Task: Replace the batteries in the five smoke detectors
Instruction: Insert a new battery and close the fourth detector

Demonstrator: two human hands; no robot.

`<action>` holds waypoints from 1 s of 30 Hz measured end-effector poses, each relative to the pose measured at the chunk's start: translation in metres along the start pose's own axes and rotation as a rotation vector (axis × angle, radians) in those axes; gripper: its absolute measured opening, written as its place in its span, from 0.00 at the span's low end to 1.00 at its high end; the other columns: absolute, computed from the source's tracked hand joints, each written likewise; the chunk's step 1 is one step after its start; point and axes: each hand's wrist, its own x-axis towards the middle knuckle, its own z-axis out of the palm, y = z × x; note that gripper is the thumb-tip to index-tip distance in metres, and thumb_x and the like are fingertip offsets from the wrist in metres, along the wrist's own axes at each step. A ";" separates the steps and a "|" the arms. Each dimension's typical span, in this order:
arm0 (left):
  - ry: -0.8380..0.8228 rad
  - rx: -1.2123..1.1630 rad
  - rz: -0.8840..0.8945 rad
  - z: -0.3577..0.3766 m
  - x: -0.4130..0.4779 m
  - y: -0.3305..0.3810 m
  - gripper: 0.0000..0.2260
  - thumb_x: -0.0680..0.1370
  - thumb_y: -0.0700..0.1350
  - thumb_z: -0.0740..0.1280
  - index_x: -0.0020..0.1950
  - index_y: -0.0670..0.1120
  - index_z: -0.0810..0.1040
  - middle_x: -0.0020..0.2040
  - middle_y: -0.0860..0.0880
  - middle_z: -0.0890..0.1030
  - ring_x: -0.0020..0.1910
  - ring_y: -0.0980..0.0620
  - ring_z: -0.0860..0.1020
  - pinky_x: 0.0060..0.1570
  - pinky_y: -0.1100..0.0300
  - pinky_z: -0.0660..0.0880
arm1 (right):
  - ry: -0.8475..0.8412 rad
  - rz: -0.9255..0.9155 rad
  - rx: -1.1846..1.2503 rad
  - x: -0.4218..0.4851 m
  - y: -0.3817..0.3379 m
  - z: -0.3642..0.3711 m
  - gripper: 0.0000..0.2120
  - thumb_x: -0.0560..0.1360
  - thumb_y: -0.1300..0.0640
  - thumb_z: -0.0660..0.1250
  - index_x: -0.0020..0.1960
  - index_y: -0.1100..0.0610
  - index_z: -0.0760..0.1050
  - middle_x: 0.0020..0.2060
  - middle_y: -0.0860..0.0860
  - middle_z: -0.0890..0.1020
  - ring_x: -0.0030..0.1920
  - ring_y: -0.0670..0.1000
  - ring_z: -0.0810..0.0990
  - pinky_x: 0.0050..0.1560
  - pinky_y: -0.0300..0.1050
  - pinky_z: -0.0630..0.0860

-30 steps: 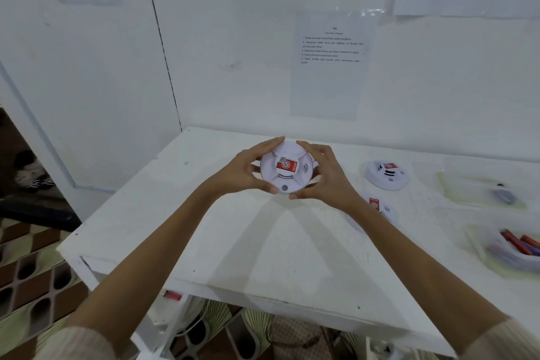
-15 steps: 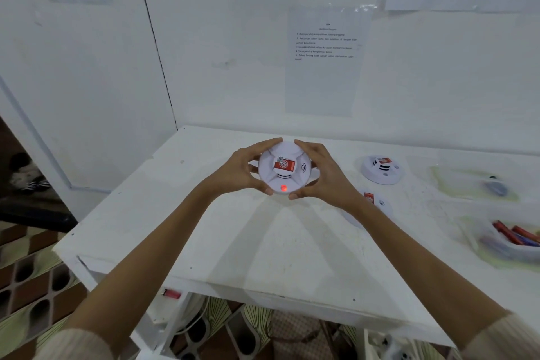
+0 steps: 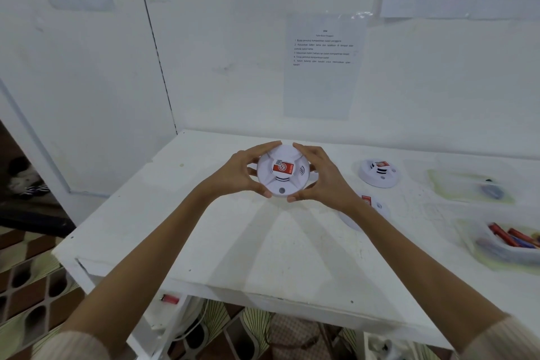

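i have one smoke detector lifted clear of the worktop, over its back part, face turned to the camera. my left hand grips its left rim and my right hand its right rim. the fingers of both curl round the edge, with the thumbs at the lower rim, and hold nothing else. the housing looks closed, and the round button near its lower edge is grey and unlit.

a second detector sits face up on the worktop to the right, well apart from the hands. a third detector lies nearer, partly hidden behind my right wrist. the task names five; only three are in view.

at the right edge a clear tray holds red and dark batteries. a further tray behind it holds one dark item, too blurred to name.

assessment: the held unit appears to be at the closing or checking stage, but i cannot tell whether its cells are new. the two on the worktop show no open compartment from here. i judge the job part done at best, with several units left.
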 end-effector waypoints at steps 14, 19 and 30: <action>0.012 0.025 0.005 -0.002 -0.005 0.005 0.41 0.62 0.33 0.78 0.70 0.52 0.64 0.62 0.55 0.72 0.55 0.61 0.75 0.46 0.73 0.75 | 0.026 -0.006 0.022 -0.001 -0.003 0.003 0.45 0.56 0.61 0.82 0.68 0.57 0.65 0.62 0.51 0.69 0.57 0.45 0.69 0.50 0.17 0.63; 0.011 0.015 0.001 -0.001 -0.007 0.008 0.41 0.62 0.32 0.78 0.69 0.53 0.64 0.61 0.57 0.72 0.54 0.64 0.75 0.44 0.73 0.74 | 0.029 -0.008 0.012 -0.004 -0.006 0.003 0.45 0.56 0.61 0.81 0.68 0.59 0.65 0.62 0.53 0.70 0.56 0.45 0.69 0.49 0.17 0.63; 0.008 0.017 0.004 0.005 -0.012 0.016 0.42 0.62 0.33 0.78 0.71 0.48 0.65 0.64 0.53 0.72 0.54 0.58 0.75 0.46 0.70 0.76 | 0.040 0.013 0.050 -0.019 -0.014 -0.004 0.46 0.56 0.62 0.81 0.70 0.57 0.63 0.59 0.47 0.69 0.51 0.37 0.70 0.47 0.20 0.67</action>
